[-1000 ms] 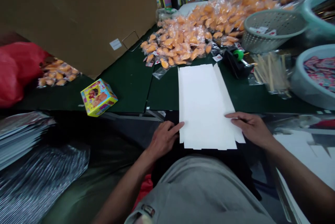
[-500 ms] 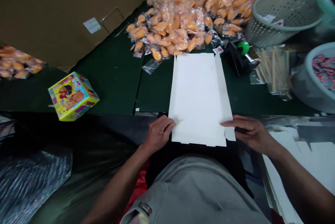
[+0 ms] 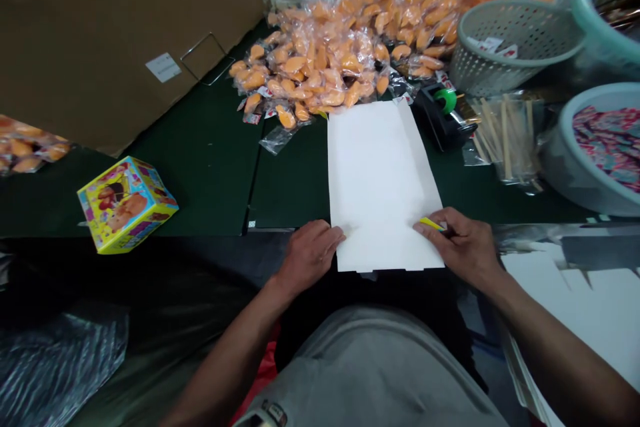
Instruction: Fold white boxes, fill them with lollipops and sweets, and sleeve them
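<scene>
A white cardboard sheet (image 3: 383,174) with creased side flaps lies partly on the green table, its near end sticking out over the edge towards me. My left hand (image 3: 313,250) pinches the sheet's left side close to the near end. On the opposite side, my right hand (image 3: 463,244) grips the right flap between thumb and fingers. A bit of the sheet's yellow printed underside (image 3: 431,223) shows at the right fingertips. Several orange pieces in clear bags (image 3: 330,47) are heaped just beyond the sheet's far end.
A printed box (image 3: 127,204) stands at the table's left front edge. Right of the sheet are a tape dispenser (image 3: 443,114), bagged wooden sticks (image 3: 510,137), a perforated basket (image 3: 520,30) and a bowl of wrapped pieces (image 3: 565,154). More white sheets (image 3: 595,320) lie at lower right.
My right hand has turned the right flap up and inward, showing its yellow underside. My left fingers have closed over the left flap. The view has shifted slightly to the right.
</scene>
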`<state>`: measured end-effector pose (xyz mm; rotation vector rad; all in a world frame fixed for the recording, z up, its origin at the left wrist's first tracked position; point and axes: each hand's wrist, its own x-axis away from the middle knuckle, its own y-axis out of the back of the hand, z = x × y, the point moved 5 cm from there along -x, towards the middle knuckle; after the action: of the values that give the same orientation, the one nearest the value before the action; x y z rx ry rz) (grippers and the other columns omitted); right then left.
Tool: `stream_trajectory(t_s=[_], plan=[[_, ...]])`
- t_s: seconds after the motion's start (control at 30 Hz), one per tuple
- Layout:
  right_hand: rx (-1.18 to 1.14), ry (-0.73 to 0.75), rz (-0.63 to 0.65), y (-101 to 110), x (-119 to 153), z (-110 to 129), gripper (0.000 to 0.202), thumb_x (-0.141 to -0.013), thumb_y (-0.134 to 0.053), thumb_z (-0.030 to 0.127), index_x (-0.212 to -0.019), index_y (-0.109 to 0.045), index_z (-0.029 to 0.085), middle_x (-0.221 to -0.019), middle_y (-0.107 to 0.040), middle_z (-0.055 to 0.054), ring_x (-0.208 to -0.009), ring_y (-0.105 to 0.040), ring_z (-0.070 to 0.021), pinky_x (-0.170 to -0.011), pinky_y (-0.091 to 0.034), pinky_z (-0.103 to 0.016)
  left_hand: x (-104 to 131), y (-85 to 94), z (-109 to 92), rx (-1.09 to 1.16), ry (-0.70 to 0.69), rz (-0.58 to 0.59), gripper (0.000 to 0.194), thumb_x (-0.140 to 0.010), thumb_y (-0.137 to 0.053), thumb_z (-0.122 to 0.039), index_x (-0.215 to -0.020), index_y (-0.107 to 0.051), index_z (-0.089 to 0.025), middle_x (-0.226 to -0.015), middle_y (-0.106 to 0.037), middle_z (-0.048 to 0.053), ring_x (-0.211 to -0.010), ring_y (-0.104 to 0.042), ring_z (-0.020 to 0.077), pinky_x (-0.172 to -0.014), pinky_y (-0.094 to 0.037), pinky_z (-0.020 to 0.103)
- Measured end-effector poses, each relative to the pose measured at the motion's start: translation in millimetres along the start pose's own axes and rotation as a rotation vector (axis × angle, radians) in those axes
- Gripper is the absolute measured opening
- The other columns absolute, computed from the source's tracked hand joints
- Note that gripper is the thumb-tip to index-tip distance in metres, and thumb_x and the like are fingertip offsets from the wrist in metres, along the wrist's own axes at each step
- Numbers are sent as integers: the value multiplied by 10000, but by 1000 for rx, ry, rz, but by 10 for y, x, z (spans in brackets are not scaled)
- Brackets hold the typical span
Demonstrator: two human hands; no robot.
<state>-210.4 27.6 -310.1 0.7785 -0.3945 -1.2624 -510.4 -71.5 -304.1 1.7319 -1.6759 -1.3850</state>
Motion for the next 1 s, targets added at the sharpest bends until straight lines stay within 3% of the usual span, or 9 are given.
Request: stream_trajectory(t_s=[0.17, 0.3, 0.43, 0.7, 0.77, 0.83, 0.9, 1.0], plan=[[41, 201, 200, 25, -26, 62, 238, -1090, -565, 413, -1137, -717, 236, -1025, -770, -17, -869, -728, -175, -780, -527, -289, -68, -32, 101, -63, 110, 62, 263, -1110, -529, -283, -931, -701, -197, -783, -569, 7, -731, -553, 136, -690, -425, 282], [109, 229, 101, 101, -12, 17, 186, -1087, -579, 379, -1135, -682, 232, -993, -767, -15, -818, -733, -172, -735, -530, -291, -102, -19, 86, -96, 125, 101, 307, -1120, -478, -259, -894, -675, -192, -805, -548, 10, -722, -519, 139, -666, -388, 291], [174, 345, 110, -15, -86, 67, 196, -1104, -551, 320, -1099, -732, 248, -973, -737, -23, -856, -714, -175, -790, -530, -312, -191, 2, 65, -213, 56, 80, 293, -1108, -436, -177, -954, -685, -195, -814, -553, 21, -757, -484, 169, -702, -364, 331], [47, 312, 158, -59, -270, 111, 248, -1112, -500, 376, -1103, -730, 283, -1015, -753, -33, -920, -737, -213, -804, -583, -340, -225, 25, 208, -182, 10, 67, 294, -1075, -477, -150, -1312, -634, -226, -948, -618, 42, -854, -522, 204, -783, -398, 367], [21, 280, 141, -48, -278, 94, 228, -1101, -514, 396, -1097, -717, 291, -1018, -756, -20, -916, -741, -216, -781, -585, -340, -219, 41, 223, -103, 15, 24, 239, -1068, -499, -150, -1250, -643, -205, -950, -631, 45, -858, -544, 197, -793, -422, 360], [12, 255, 122, -42, -281, 68, 225, -1092, -524, 409, -1045, -700, 276, -984, -749, -13, -878, -733, -214, -760, -570, -341, -220, 49, 231, -23, 26, -15, 159, -1063, -515, -149, -1044, -664, -202, -889, -622, 34, -828, -551, 183, -771, -423, 342], [6, 249, 117, -35, -280, 44, 238, -1083, -540, 412, -991, -697, 258, -947, -739, -13, -846, -715, -208, -759, -548, -339, -220, 52, 233, 37, 24, -46, 203, -1060, -530, -144, -905, -646, -206, -832, -609, 19, -797, -555, 167, -761, -425, 329], [-9, 232, 123, -13, -289, 3, 233, -1057, -598, 417, -972, -733, 247, -903, -732, -11, -797, -685, -194, -726, -513, -324, -207, 61, 223, 56, -25, -48, 166, -1048, -543, -126, -1005, -675, -216, -896, -657, 34, -847, -592, 171, -792, -464, 328]])
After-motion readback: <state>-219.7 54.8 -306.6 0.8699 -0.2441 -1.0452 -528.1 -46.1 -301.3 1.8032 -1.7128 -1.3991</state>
